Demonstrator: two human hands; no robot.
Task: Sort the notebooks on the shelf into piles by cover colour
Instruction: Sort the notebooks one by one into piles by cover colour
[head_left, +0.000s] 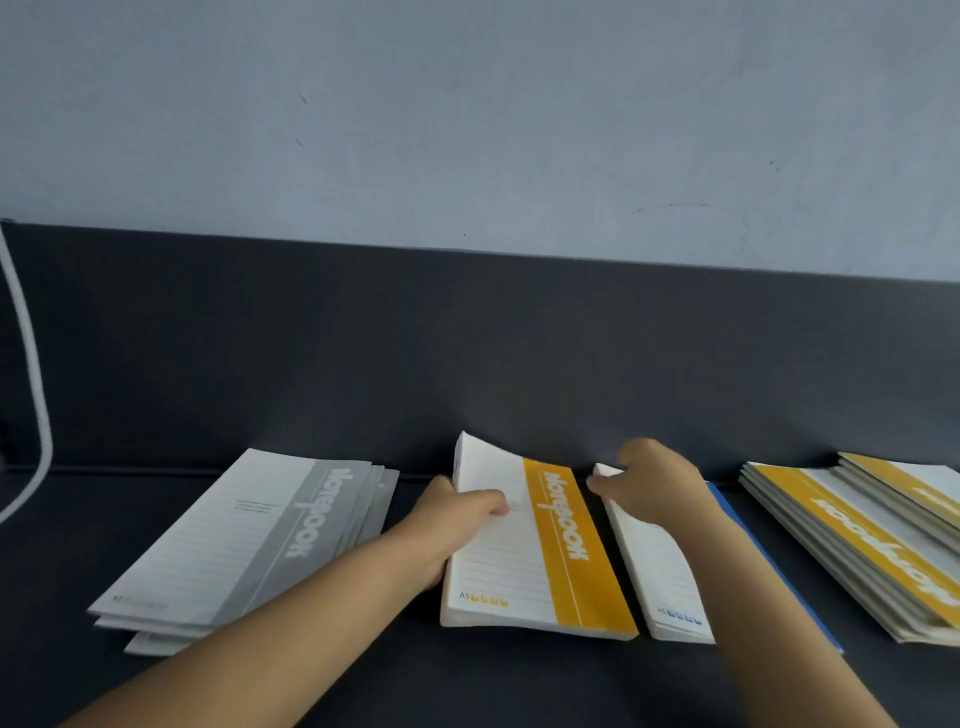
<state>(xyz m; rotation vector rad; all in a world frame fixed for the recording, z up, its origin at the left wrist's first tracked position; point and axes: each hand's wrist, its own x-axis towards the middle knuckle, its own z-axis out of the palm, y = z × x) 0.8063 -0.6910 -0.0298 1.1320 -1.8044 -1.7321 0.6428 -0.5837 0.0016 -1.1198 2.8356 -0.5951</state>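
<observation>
Two hands work mid-shelf: the left hand (457, 512) pinches the white, yellow-banded paper notebook (535, 551), while the right hand (649, 488), fingers curled, presses the white, blue-edged notebook (660, 571). The yellow-banded pile (852, 540) lies rightward, beyond the right hand, long axes roughly parallel.
</observation>
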